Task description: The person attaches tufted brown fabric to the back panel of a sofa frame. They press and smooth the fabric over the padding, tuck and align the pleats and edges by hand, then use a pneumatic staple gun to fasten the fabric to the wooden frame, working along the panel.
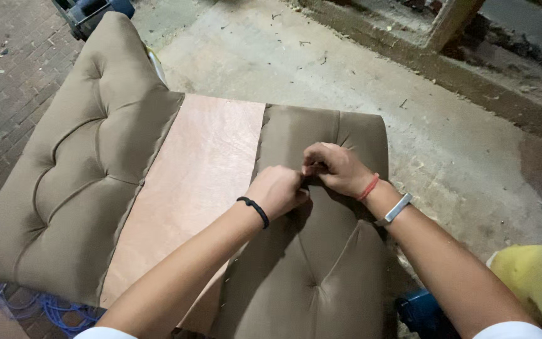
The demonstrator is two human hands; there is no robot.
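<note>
Head view: left hand (277, 190) and right hand (334, 166) pinch brown cushion (321, 263).

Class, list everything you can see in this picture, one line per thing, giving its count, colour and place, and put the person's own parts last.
tufted cushion panel: 1, taupe, left on the board
second tufted cushion panel: 1, taupe, right on the board, under both hands
plywood board: 1, pinkish tan, bare strip between the panels
foam piece: 1, yellow, lower right edge
rope: 1 tangle, blue, lower left under the cushion
concrete floor: 1, grey, top and right
brick paving: 1 patch, dark, upper left
left hand: 1, black wristband, pinching fabric
right hand: 1, red cord and grey band at the wrist, pinching fabric
</note>
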